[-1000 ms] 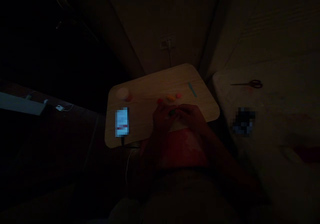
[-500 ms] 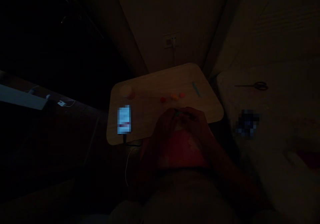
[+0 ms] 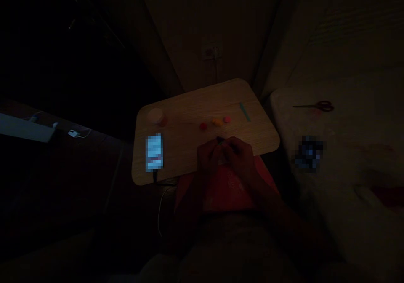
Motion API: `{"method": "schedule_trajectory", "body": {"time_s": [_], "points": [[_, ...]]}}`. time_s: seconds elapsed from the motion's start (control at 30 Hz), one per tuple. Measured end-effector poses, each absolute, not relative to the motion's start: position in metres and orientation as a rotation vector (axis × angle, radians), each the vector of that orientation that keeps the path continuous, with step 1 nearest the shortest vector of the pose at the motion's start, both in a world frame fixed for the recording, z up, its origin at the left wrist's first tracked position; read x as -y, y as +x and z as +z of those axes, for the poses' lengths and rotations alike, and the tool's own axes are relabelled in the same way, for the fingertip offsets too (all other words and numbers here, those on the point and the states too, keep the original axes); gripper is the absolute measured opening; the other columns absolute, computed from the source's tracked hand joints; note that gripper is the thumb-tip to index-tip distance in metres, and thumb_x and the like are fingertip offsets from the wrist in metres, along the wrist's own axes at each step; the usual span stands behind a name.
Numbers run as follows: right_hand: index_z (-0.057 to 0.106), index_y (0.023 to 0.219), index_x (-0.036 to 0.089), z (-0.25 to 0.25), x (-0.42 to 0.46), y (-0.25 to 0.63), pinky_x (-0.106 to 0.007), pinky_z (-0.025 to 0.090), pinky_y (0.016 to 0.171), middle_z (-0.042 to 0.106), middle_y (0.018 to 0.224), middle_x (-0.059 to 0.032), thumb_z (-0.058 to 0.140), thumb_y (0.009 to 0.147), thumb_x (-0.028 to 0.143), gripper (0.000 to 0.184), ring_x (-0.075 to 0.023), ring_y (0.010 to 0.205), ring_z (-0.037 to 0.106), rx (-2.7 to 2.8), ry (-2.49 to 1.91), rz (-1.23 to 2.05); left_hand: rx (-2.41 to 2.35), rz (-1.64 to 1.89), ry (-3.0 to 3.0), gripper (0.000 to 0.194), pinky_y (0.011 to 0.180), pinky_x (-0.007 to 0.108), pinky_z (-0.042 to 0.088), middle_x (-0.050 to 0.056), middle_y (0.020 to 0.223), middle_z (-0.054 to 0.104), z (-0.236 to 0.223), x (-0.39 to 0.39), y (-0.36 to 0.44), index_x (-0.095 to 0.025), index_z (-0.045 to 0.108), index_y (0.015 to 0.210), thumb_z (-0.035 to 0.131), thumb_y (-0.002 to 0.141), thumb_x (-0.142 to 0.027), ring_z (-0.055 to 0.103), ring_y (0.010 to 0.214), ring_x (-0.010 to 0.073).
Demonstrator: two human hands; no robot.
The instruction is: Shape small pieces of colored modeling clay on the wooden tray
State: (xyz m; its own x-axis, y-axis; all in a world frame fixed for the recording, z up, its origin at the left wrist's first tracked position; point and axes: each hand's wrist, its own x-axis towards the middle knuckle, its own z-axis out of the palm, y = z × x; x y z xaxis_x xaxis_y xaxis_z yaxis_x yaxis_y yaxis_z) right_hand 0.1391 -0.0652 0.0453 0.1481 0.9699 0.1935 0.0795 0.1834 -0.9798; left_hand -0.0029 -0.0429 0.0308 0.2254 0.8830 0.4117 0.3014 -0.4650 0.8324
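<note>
Both hands meet at the near edge of a small wooden-topped table [image 3: 183,142], in very dim light. My left hand [image 3: 208,153] and my right hand [image 3: 240,154] are closed, fingertips together around a small dark piece [image 3: 220,140] that I cannot make out. Just beyond them lie a red lump [image 3: 203,126], an orange-yellow lump [image 3: 217,122] and a pink lump [image 3: 227,119]. Farther right rests a flat teal strip [image 3: 245,112] that looks like a plastic knife. A pale-lidded tub [image 3: 155,116] stands at the table's left.
A lit phone [image 3: 154,152] with a cable lies on the table's left. On the pale surface at right are scissors [image 3: 325,106] and a blurred dark item [image 3: 308,153]. A wall socket [image 3: 212,51] holds a plug. Red cloth [image 3: 221,190] is below my hands.
My fingertips have drawn closer together, and the greenish bit seen between them is now mostly covered. The whole view has shifted slightly; the things on the table stay in place.
</note>
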Motion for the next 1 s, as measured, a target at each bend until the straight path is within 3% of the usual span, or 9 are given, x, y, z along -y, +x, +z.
{"method": "schedule_trajectory", "body": {"time_s": [0.23,0.47,0.67,0.9,1.0], "points": [[0.057,0.08,0.023,0.044,0.064,0.145,-0.027,0.043,0.057,0.063,0.071,-0.0001,0.06,0.098,0.047,0.03,-0.0157,0.063,0.056,1.431,-1.196,0.923,-1.005,1.095,1.866,0.039,0.077,0.032,0.055,0.004,0.087,0.071,0.028,0.044,-0.009,-0.021,0.067,0.096,0.048,0.105,-0.053,0.065,0.079,0.0183],[0.066,0.092,0.022,0.043,0.062,0.158,-0.033,0.047,0.069,0.072,0.087,-0.0059,0.051,0.104,0.046,0.031,-0.0215,0.076,0.063,1.736,-1.116,0.919,-1.147,1.139,1.811,0.039,0.084,0.035,0.06,0.006,0.097,0.074,0.013,0.052,-0.012,-0.024,0.071,0.105,0.048,0.105,-0.056,0.07,0.092,0.0223],[0.066,0.085,0.021,0.037,0.062,0.164,-0.031,0.045,0.065,0.069,0.078,-0.0028,0.053,0.102,0.04,0.029,-0.0194,0.069,0.061,1.729,-1.067,1.002,-1.209,1.163,1.828,0.042,0.099,0.043,0.06,0.012,0.119,0.074,-0.003,0.058,-0.018,-0.023,0.071,0.122,0.051,0.104,-0.056,0.07,0.114,0.0282],[0.067,0.084,0.021,0.039,0.062,0.165,-0.03,0.043,0.062,0.066,0.074,-0.0021,0.056,0.099,0.039,0.026,-0.0186,0.066,0.058,1.674,-1.112,0.979,-1.032,1.075,1.843,0.043,0.078,0.037,0.06,0.007,0.091,0.074,0.006,0.045,-0.014,-0.021,0.072,0.101,0.052,0.102,-0.059,0.071,0.084,0.0228],[0.067,0.083,0.021,0.04,0.062,0.166,-0.029,0.041,0.06,0.065,0.072,-0.0018,0.056,0.1,0.042,0.029,-0.0181,0.065,0.057,1.664,-1.088,1.021,-1.076,1.097,1.815,0.044,0.079,0.037,0.06,0.006,0.089,0.073,0.011,0.05,-0.013,-0.021,0.072,0.099,0.054,0.101,-0.06,0.07,0.086,0.0234]]}}
